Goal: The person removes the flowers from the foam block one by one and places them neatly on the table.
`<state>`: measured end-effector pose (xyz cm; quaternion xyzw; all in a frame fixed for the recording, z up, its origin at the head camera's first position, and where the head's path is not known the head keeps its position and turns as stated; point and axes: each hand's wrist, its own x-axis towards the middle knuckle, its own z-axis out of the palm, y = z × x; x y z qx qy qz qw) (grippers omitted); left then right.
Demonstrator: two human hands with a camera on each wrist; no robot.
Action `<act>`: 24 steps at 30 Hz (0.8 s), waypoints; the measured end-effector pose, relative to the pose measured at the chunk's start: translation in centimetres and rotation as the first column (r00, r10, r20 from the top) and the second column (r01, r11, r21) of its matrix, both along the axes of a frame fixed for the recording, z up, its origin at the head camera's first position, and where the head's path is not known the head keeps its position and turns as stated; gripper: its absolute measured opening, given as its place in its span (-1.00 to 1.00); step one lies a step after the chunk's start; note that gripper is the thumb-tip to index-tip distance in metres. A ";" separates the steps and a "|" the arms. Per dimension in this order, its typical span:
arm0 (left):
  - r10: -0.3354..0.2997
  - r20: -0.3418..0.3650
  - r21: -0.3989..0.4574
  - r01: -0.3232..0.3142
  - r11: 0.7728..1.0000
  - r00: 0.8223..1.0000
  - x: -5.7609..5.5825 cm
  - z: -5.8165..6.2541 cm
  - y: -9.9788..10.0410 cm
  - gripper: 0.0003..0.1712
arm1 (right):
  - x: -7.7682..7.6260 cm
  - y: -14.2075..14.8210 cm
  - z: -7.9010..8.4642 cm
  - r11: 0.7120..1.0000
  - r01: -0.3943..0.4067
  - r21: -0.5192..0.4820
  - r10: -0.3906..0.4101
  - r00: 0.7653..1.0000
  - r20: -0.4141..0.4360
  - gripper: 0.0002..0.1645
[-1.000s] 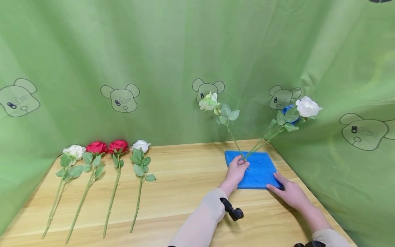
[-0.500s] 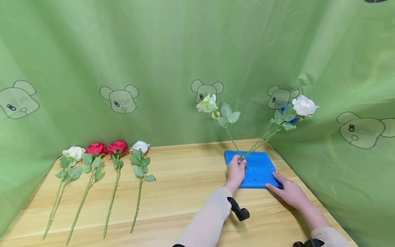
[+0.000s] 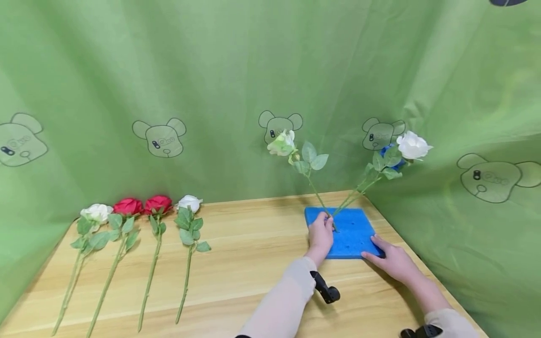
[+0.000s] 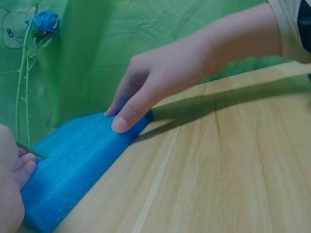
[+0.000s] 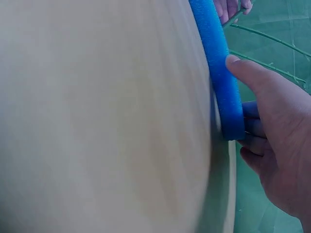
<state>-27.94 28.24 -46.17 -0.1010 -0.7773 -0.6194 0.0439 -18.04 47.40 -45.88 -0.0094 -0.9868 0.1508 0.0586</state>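
My left hand (image 3: pixel 320 238) pinches the lower stem of a pale green-white rose (image 3: pixel 282 143) over the blue foam block (image 3: pixel 358 237). That rose leans to the left. Its stem end meets the foam's top in the left wrist view; whether it has sunk in, I cannot tell. My right hand (image 3: pixel 395 262) grips the block's near right corner, thumb (image 5: pixel 243 68) on one side and fingers curled at the other. Behind the left hand, a white rose (image 3: pixel 414 145) and a blue rose (image 4: pixel 47 22) stand in the foam, tilted right. The white bloom partly hides the blue one in the head view.
Several roses lie side by side on the wooden table (image 3: pixel 245 263) at the left: a cream rose (image 3: pixel 98 212), two red roses (image 3: pixel 127 206) and a white rose (image 3: pixel 189 203). A green curtain (image 3: pixel 220 70) encloses the back and sides. Small holes dot the foam.
My left hand has shifted slightly, its wrist turning, and the held rose tilts a little more to the left. The right hand keeps its place on the foam. The head view has shifted slightly.
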 end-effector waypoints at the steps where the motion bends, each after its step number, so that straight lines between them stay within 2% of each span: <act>1: 0.003 -0.008 -0.015 -0.003 1.000 1.000 0.0 0.0 -0.1 -0.87 | -0.1 -0.1 0.1 1.000 -0.003 0.006 0.003 1.000 -0.003 -0.03; 5: 0.005 -0.046 -0.048 -0.008 0.999 0.999 0.1 -0.2 -0.2 -0.85 | -0.4 -0.3 0.7 0.999 -0.010 0.041 0.009 1.000 0.009 -0.05; 7: 0.006 -0.062 -0.037 -0.008 0.999 0.998 0.1 -0.3 -0.2 -0.84 | -0.5 -0.4 1.1 0.998 -0.013 0.054 0.012 1.000 0.023 -0.05; 15: -0.036 -0.060 0.137 0.044 0.990 0.998 -0.1 0.0 -0.5 -0.80 | -0.6 -0.7 2.1 0.996 -0.044 0.075 0.041 0.999 0.035 -0.04; 24: -0.105 -0.040 0.199 0.111 0.974 0.994 0.8 -0.5 -1.8 -0.81 | -0.5 -0.7 1.5 0.995 -0.066 0.073 0.064 0.997 0.038 -0.06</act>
